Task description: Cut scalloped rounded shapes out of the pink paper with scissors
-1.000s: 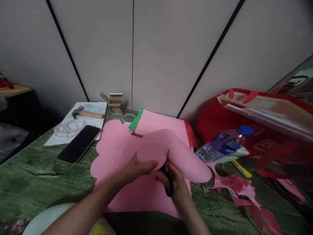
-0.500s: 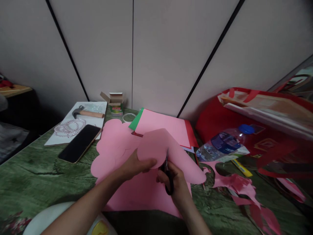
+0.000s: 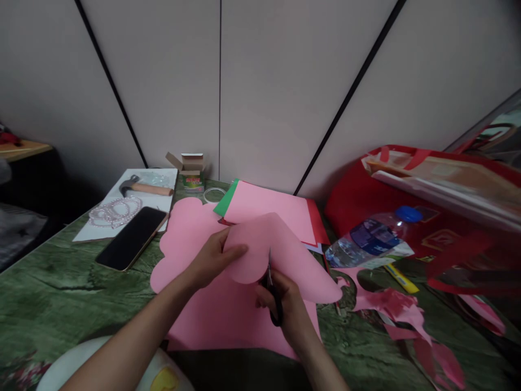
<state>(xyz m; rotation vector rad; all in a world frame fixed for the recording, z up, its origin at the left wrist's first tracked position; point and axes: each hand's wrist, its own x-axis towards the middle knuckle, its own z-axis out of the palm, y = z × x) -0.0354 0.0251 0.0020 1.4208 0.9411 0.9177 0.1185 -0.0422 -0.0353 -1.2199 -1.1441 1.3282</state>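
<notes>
My left hand (image 3: 214, 255) pinches the left edge of a pink paper sheet (image 3: 297, 255), thumb on top. Its near edge is cut in a rounded curve. In my right hand (image 3: 287, 298) is a pair of black-handled scissors (image 3: 274, 304), fingers through the loops and blades pointing away from me into the paper beside the curve. Under both hands lies more pink paper (image 3: 228, 320), with scalloped pink pieces (image 3: 181, 228) at its left. Behind them, pink, red and green sheets (image 3: 271, 209) are stacked.
A phone (image 3: 132, 239), a hammer (image 3: 148, 188), beads (image 3: 116, 212) and a small box (image 3: 192, 176) stand at the left. To the right are a water bottle (image 3: 370, 236), a red bag (image 3: 350, 190), a yellow tube (image 3: 401, 278) and pink paper scraps (image 3: 401, 309).
My left hand has shifted up and left along the paper's edge. The scissors have moved slightly left, following the curve, and the rounded part has turned a little.
</notes>
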